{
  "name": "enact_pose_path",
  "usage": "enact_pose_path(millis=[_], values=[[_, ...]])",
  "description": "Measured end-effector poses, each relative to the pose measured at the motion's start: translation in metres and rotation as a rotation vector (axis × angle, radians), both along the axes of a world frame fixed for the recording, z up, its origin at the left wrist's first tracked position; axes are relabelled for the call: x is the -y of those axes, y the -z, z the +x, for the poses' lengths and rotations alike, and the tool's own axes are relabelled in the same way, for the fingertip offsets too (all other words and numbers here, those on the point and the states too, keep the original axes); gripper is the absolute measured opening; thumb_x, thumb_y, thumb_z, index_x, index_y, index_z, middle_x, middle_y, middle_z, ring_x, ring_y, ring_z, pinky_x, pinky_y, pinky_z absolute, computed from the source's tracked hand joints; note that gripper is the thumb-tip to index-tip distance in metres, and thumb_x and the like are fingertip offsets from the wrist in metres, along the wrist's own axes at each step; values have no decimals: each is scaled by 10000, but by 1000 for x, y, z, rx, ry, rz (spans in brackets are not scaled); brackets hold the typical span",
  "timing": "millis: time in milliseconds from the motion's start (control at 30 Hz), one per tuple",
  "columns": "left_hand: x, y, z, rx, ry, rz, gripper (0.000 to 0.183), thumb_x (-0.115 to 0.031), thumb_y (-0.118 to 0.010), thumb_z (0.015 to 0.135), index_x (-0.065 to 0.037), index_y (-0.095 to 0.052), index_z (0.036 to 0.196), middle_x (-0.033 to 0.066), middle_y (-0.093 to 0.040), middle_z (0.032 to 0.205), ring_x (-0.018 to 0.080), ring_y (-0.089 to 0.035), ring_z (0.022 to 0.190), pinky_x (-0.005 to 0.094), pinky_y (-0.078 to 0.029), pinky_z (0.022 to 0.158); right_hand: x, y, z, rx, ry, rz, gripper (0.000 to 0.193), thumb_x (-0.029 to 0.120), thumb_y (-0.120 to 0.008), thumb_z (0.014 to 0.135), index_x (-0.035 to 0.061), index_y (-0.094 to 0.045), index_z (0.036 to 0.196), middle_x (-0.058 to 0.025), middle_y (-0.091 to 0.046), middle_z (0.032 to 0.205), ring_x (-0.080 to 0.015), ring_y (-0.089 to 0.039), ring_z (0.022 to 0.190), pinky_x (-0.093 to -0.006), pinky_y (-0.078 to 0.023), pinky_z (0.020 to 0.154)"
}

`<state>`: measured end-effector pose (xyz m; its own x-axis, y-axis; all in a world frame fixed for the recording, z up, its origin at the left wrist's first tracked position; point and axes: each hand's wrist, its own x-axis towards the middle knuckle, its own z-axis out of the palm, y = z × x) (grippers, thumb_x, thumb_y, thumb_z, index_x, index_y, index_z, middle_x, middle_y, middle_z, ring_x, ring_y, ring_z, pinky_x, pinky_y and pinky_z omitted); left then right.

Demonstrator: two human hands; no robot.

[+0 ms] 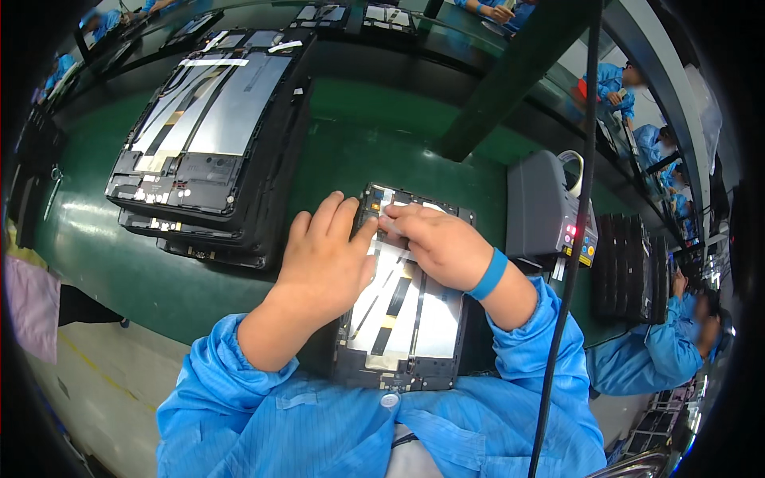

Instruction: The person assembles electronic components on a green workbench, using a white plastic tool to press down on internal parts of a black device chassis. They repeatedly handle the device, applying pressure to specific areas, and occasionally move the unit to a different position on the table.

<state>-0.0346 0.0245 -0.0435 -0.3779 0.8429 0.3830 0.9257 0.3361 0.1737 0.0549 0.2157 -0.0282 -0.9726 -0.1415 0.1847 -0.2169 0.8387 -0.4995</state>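
From afar I see the left hand, fingers spread, likely steadying the opened tablet — the right hand curls over it, grip unclear.

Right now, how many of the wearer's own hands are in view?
2: the left hand is at the upper left of the opened device, the right hand over its upper right part. Both show plainly.

The desk is green, the open device silver and black with yellowish patches, the wristband teal-blue, the jacket blue with faint stripes.
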Motion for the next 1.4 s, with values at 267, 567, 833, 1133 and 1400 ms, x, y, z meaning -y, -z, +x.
enact_pose_path(millis=[267,567,833,1133,1400], values=[[13,-18,22,326,149,281,542,-176,-742,690,-19,-585,1184,186,-555,1127,353,-532,1055,422,-436,871,16,-20,36,-232,-61,176,175,131,-652,768,69,-611,926,-112,-621,1130,-295,-545,1133,-424,-432,929],[-15,-45,59,417,448,354,104,-105,-737,728,-76,-653,781,38,-602,696,238,-576,625,352,-469,592,35,-23,102,-263,413,-578,186,120,-684,778,29,-643,935,-111,-665,829,-298,-646,723,-373,-507,626],[-92,-41,45,477,302,143,350,-188,-745,713,-43,-670,1023,156,-620,1055,313,-591,969,416,-475,813,-26,-6,112,-189,677,-872,107,102,-640,856,-3,-638,838,-40,-644,763,-107,-614,720,-264,-499,646],[-93,-31,27,49,443,-72,373,-233,-752,646,-147,-709,1006,166,-515,1247,400,-418,1248,503,-383,1001,-49,12,105,-26,597,-1173,187,91,-569,910,-2,-545,1070,-53,-621,906,-88,-569,742,-231,-481,681],[-85,-34,25,-103,400,-119,394,-299,-748,670,-180,-689,1041,147,-509,1269,379,-410,1267,538,-373,989,-60,50,44,-68,630,-669,426,143,-693,767,24,-517,1137,-114,-569,1044,-140,-547,665,-299,-481,675]])
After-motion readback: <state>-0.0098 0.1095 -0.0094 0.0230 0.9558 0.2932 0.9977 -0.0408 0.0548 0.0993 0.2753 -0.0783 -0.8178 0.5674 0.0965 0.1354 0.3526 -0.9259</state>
